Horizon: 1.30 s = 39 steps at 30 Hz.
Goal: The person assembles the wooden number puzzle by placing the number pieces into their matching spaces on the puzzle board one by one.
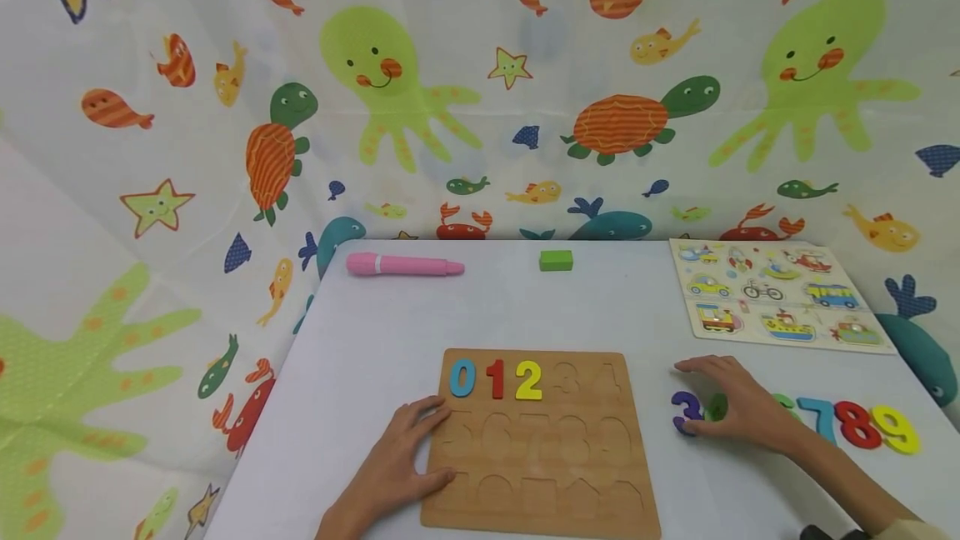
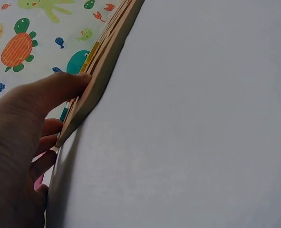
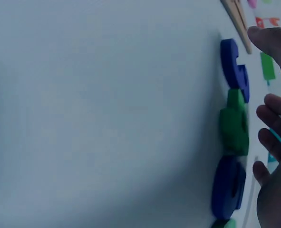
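A wooden number puzzle board (image 1: 525, 461) lies on the white table, with a blue 0 (image 1: 462, 378), red 1 (image 1: 496, 380) and yellow 2 (image 1: 528, 380) in its top row. My left hand (image 1: 397, 461) rests on the board's left edge, thumb and fingertips touching it apart from each other. Over the left end of a row of loose numbers is my right hand (image 1: 742, 411), thumb and index finger spread around a purple 3 (image 1: 684, 413). In the right wrist view a gap separates the fingers from the 3 (image 3: 234, 69) and a green 4 (image 3: 234, 123).
Farther right lie a blue 7 (image 1: 817, 417), red 8 (image 1: 857, 425) and yellow 9 (image 1: 896, 429). A vehicle picture puzzle (image 1: 780, 294) lies at the back right. A pink microphone-like toy (image 1: 405, 265) and a green block (image 1: 556, 261) are along the back edge.
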Each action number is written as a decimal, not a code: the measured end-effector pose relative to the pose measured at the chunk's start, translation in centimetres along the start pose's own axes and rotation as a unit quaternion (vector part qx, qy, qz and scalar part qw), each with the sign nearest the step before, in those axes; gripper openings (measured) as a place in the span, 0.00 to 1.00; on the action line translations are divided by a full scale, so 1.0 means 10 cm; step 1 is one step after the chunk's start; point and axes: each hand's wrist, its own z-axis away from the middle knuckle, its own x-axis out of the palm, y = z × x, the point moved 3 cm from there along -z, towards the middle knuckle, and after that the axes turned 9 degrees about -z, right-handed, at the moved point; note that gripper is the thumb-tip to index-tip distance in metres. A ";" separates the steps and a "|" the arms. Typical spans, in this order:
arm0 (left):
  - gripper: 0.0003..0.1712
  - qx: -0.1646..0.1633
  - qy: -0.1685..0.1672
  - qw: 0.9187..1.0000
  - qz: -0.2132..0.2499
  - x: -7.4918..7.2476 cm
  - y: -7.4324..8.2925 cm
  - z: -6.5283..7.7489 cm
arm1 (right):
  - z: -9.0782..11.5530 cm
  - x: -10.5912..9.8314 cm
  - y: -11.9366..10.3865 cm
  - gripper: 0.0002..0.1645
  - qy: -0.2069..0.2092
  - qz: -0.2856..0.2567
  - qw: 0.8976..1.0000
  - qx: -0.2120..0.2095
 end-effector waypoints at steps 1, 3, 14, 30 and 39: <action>0.47 -0.001 -0.001 1.000 0.000 0.00 0.00 0.00 | 0.04 0.00 0.02 0.46 0.001 0.004 1.000 -0.004; 0.47 -0.003 -0.004 1.000 0.001 0.00 0.00 0.00 | 0.10 0.01 0.05 0.45 0.005 0.013 1.000 -0.011; 0.47 -0.017 -0.012 1.000 0.008 0.01 0.02 0.00 | 0.20 0.01 0.09 0.41 0.018 0.023 0.999 -0.024; 0.46 -0.021 -0.007 1.000 0.002 0.03 0.02 0.01 | 0.19 0.05 0.12 0.36 0.024 0.009 1.000 -0.007; 0.46 -0.027 -0.013 1.000 0.004 0.04 0.02 0.01 | 0.13 0.06 0.10 0.38 0.047 0.000 0.999 -0.011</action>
